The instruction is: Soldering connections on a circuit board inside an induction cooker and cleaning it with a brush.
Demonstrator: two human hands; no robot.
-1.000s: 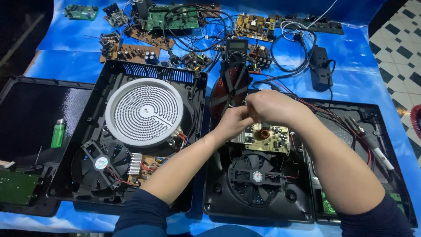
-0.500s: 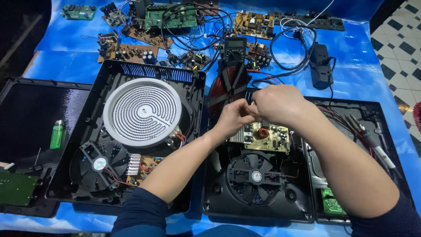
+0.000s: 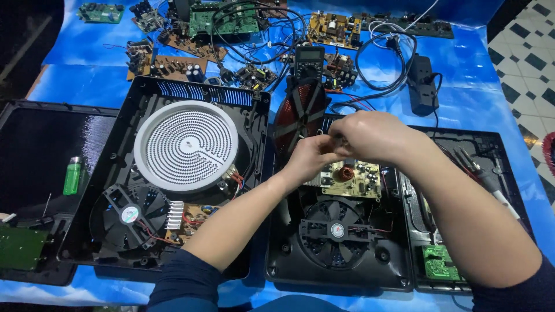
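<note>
My left hand (image 3: 309,157) and my right hand (image 3: 370,136) meet fingertip to fingertip above the open black cooker housing on the right (image 3: 399,271). Both pinch a small dark part (image 3: 335,139) between them; what it is I cannot make out. Just below the hands lies a tan circuit board (image 3: 361,176) with a small copper ring coil. A reddish copper coil disc (image 3: 298,112) stands tilted up right behind my left hand. A black fan (image 3: 338,231) sits in the housing nearer to me.
A second open cooker (image 3: 115,115) on the left holds a white spiral heater disc (image 3: 186,144) and a fan (image 3: 130,215). A green lighter (image 3: 72,175) lies on a black glass panel. Behind are a multimeter (image 3: 309,60), loose circuit boards (image 3: 225,20), tangled cables and a black power block (image 3: 424,86).
Both hands stay pinched together over the tan board, with only slight finger movement. The view has shifted a little.
</note>
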